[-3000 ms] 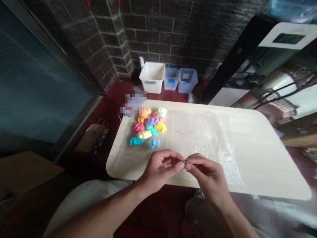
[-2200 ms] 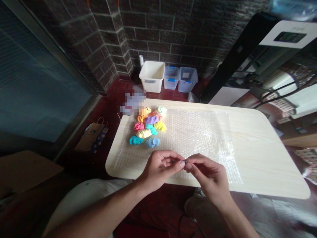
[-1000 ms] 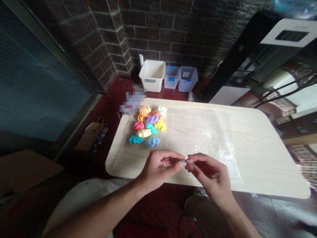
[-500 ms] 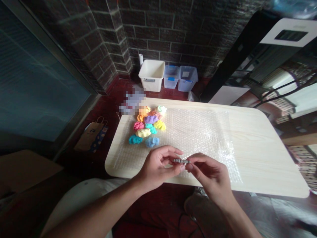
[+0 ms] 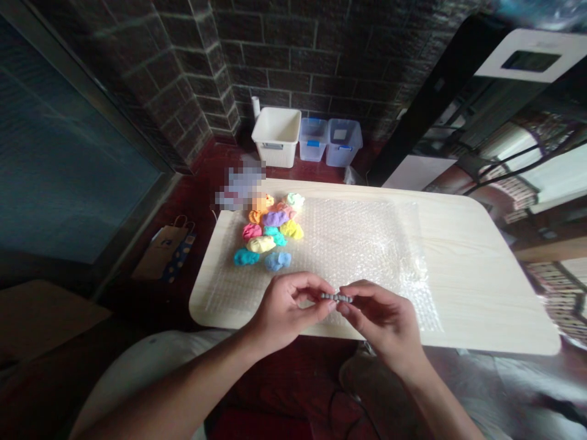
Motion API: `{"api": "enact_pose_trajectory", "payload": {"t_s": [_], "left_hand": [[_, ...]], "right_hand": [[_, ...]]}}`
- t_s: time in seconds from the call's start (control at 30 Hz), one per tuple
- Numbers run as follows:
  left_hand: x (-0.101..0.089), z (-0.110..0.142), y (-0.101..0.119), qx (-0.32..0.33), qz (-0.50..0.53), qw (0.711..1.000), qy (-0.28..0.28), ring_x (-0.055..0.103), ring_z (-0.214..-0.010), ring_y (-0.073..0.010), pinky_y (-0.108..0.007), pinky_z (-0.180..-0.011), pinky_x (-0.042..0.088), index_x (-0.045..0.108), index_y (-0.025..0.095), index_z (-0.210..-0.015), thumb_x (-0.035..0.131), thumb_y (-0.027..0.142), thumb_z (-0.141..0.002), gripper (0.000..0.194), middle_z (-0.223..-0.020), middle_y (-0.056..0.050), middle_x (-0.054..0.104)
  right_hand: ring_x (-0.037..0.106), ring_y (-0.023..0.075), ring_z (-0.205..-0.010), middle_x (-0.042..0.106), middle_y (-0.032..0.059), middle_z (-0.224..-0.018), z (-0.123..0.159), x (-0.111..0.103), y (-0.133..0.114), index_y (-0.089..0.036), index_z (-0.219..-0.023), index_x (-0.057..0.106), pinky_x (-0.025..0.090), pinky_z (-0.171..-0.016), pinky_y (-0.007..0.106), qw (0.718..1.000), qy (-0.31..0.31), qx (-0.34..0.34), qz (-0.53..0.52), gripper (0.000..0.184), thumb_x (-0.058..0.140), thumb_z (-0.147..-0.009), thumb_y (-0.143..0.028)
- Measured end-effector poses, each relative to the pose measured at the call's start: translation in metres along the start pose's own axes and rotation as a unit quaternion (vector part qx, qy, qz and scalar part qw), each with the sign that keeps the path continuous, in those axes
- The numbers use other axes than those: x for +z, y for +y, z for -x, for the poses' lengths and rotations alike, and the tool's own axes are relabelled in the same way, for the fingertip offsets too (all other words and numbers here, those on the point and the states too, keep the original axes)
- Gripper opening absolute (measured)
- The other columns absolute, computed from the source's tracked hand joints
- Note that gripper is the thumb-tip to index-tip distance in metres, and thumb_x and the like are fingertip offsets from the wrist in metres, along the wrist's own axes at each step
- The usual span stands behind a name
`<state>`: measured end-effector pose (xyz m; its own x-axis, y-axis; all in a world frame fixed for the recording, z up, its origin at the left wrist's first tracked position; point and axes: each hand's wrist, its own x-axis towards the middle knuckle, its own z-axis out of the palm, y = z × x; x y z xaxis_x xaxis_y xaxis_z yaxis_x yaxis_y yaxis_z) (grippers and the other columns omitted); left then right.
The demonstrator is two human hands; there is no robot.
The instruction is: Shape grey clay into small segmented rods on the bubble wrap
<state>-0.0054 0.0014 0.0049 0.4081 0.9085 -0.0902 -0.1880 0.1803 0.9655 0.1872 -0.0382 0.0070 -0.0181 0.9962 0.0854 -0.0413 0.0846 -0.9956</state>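
Small grey knobbly strip (image 5: 337, 297), material unclear: held above clear plastic bubble-wrap sheet (image 5: 362, 244), pinched at fingertips of left hand (image 5: 290, 308) and right hand (image 5: 387, 315). More length exposed than 3.0 s ago; judged a shifted grip, shaping unconfirmed.

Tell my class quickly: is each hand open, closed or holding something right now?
Left hand: closed, pinching the left end of a small grey knobbly strip.
Right hand: closed, pinching the strip's right end.
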Motion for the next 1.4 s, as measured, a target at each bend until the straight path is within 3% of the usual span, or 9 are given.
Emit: {"api": "enact_pose_trajectory", "payload": {"t_s": [0.47,1.4], "left_hand": [[-0.0005,0.0012,0.0008,0.001,0.009,1.000,-0.005,0.073,-0.083,-0.0147,-0.023,-0.079,0.061,0.079,0.014,-0.097,0.086,0.022,-0.081,0.020,-0.091,-0.007,0.079],[-0.0075,-0.0014,-0.0008,0.007,-0.060,0.998,-0.010,0.074,-0.081,-0.0167,-0.024,-0.076,0.059,0.080,0.014,-0.094,0.081,0.023,-0.084,0.014,-0.088,-0.008,0.080]], "right_hand": [[0.070,0.0177,-0.076,0.078,0.0053,-0.087,-0.0014,-0.0011,-0.0017,-0.025,-0.098,0.083,0.058,-0.067,0.029,1.000,-0.001,-0.011,0.019,0.014,0.081,-0.088,-0.016],[0.072,0.0177,-0.079,0.080,0.0045,-0.089,-0.0009,-0.0036,0.0044,-0.025,-0.098,0.081,0.057,-0.072,0.029,0.995,-0.024,-0.026,0.088,0.012,0.079,-0.090,-0.016]]}}
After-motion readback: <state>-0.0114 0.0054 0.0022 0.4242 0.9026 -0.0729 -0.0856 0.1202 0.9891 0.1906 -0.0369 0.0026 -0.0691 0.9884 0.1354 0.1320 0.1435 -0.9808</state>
